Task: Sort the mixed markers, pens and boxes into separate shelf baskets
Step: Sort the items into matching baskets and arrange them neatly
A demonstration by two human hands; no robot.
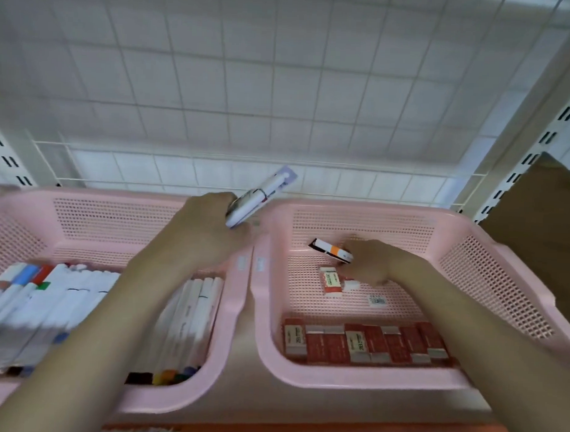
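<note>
left hand [209,229]: fingers curled round white packaged pens [258,200], pack sticking up past the fingertips | right hand [371,262]: pinching orange-banded marker [332,249] inside right pink basket [470,241] | loose small box [330,281] just under those fingers | row of red boxes [366,343] well behind the knuckles, by the near wall | left pink basket [116,210] full of white markers [64,305]

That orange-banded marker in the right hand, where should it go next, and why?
Probably lift it across to the left basket. The right hand grips the orange-banded marker over the right basket, which holds red boxes, while markers fill the left one.
</note>
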